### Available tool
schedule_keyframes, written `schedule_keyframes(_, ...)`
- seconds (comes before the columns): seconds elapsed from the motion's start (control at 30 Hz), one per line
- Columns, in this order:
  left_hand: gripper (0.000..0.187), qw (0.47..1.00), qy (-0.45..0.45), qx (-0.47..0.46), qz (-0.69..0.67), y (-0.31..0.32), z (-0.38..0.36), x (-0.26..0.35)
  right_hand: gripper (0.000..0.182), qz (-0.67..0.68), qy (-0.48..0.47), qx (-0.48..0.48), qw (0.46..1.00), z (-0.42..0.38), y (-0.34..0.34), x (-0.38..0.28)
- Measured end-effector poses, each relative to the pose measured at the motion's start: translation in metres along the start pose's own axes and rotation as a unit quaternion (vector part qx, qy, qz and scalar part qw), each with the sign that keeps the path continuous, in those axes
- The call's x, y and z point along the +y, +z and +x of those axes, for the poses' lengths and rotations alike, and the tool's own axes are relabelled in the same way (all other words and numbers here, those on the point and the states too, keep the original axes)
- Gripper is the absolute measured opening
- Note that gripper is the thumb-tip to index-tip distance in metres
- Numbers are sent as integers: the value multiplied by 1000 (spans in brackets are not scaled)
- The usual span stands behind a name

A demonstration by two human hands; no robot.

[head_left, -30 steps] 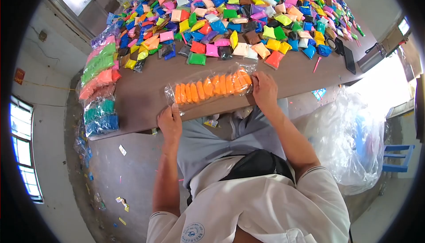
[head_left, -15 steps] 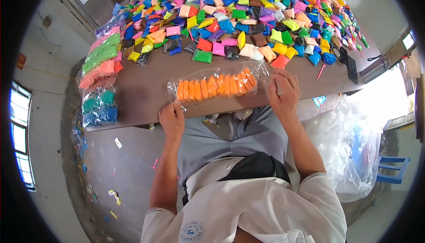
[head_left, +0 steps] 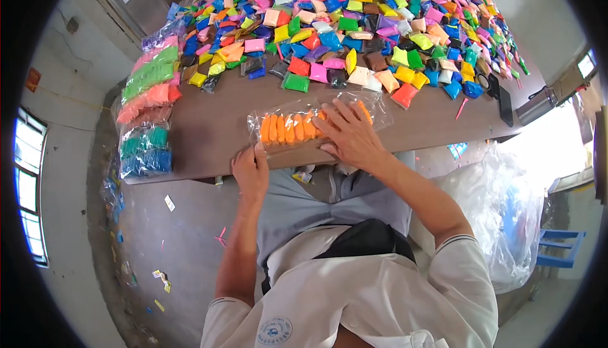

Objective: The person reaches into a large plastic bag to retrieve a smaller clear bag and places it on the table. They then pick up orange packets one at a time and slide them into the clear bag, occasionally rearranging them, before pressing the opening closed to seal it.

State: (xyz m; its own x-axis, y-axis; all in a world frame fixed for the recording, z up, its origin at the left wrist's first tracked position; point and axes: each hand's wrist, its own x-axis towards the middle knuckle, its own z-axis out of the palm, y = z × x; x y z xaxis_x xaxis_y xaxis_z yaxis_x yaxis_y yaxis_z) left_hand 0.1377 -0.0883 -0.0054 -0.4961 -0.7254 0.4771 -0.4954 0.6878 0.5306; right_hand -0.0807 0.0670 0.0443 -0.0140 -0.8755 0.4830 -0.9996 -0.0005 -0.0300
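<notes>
A clear plastic bag (head_left: pixel 255 122) lies on the table near its front edge, holding a row of several small orange packets (head_left: pixel 290 129). My left hand (head_left: pixel 251 169) is closed at the bag's lower left corner, thumb against the plastic. Across the right half of the bag lies my right hand (head_left: pixel 353 138), its fingers spread flat over the orange packets and hiding some of them. The bag's loose right end (head_left: pixel 384 115) sticks out past that hand.
A big heap of small coloured packets (head_left: pixel 329 37) covers the back of the brown table (head_left: pixel 209 132). Filled bags sorted by colour (head_left: pixel 149 104) are stacked at the left. A phone (head_left: pixel 505 106) and a metal cup (head_left: pixel 536 107) stand at the right, above a large clear sack (head_left: pixel 487 221).
My right hand has moved left from beyond the bag's right end and now lies spread on top of the packets. My left hand stays at the lower left corner.
</notes>
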Motion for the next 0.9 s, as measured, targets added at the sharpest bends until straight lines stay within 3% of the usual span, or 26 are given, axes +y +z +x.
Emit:
schedule_keyframes(0.23,35,1000,4,9,13,0,-3,-1,59,-16,-13,23,1000,-1,8,4)
schedule_keyframes(0.43,36,1000,6,16,1,-3,-1,5,62,-9,73,36,997,-18,0,17)
schedule_keyframes(0.73,36,998,28,48,14,6,-1,-3,57,-25,78,41,996,-15,-9,5)
schedule_keyframes(0.9,36,999,24,43,18,5,-2,2,49,-39,36,44,998,-18,6,13)
